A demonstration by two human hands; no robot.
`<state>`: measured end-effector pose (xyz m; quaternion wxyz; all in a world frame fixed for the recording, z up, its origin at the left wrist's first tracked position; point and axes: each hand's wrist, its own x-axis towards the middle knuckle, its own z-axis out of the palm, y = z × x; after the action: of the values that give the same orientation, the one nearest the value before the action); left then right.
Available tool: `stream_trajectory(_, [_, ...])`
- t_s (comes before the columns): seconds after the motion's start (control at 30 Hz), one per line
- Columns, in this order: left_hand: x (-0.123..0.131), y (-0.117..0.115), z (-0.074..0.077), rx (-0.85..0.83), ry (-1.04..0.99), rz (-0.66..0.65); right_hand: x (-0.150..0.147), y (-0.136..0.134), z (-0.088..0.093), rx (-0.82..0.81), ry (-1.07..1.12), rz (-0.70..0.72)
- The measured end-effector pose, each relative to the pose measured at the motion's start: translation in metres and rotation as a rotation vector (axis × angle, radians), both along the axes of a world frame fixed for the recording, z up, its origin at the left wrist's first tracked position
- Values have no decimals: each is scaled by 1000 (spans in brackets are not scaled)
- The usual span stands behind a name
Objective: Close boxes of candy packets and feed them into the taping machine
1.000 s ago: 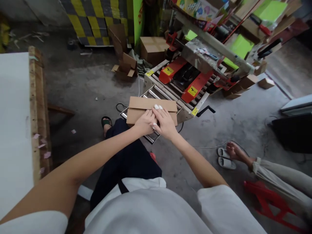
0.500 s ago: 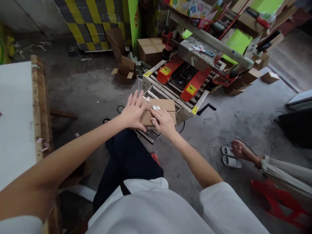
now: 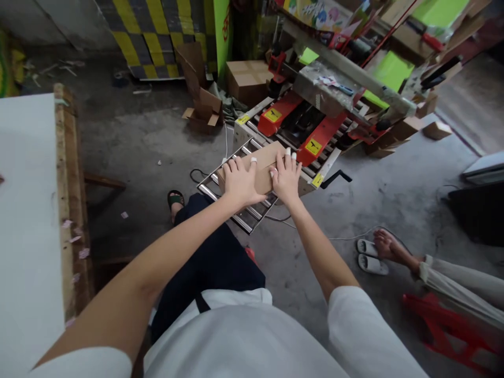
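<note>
A brown cardboard box (image 3: 263, 176), its top flaps folded down, lies on the short roller rack (image 3: 252, 214) in front of my knees. Across the box's left part, my left hand (image 3: 242, 182) rests palm down with fingers spread and the thumb pointing right. My right hand (image 3: 287, 177) lies at the box's right end, its fingers stretched forward over the edge and apart. White coverings wrap some fingertips of both hands. Neither hand is closed around the box; its underside is hidden.
Beyond the box, a taping machine with orange-red plates (image 3: 313, 146) stands over a roller bed, a black crank (image 3: 336, 177) at its side. A white-topped table (image 3: 27, 199) is at left. At right are another person's bare foot (image 3: 388, 242), slippers (image 3: 372, 264) and a red stool (image 3: 444, 325).
The box has moved forward and right toward the machine and turned on the rollers. Both hands have moved with it, the right hand now farther out at its right end.
</note>
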<state>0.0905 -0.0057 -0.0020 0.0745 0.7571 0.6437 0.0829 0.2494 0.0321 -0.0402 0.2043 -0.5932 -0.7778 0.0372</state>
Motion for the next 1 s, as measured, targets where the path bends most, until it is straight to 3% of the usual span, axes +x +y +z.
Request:
stream_trajectory(0.07, [8, -3, 0, -2, -4, 66, -13, -11, -5, -82, -13, -89])
stream_trajectory(0.17, [7, -9, 2, -18, 3, 112, -26, -26, -10, -170, -98, -51])
stream_trajectory(0.33, [-11, -24, 3, -78, -79, -58, -12, -14, -1, -134, -70, 110])
stream_trajectory(0.43, [-17, -29, -2, -105, -175, -55, -6, -12, 4, -141, -91, 121])
stream_trajectory(0.5, [-23, -27, -6, -177, -240, -50, -11, -21, 5, -166, -116, 131])
stream_trajectory(0.63, [-47, -16, -16, -361, -361, -175, -21, -52, 5, -192, -139, 224])
stream_trajectory(0.77, [-66, -10, -30, -416, -497, -241, -27, -75, 8, -185, -167, 301])
stream_trajectory(0.9, [-66, -10, -39, -435, -619, -189, -33, -81, 11, -162, -199, 302])
stream_trajectory(1.0, [-63, -3, -44, -409, -918, -87, -33, -79, 10, -159, -211, 264])
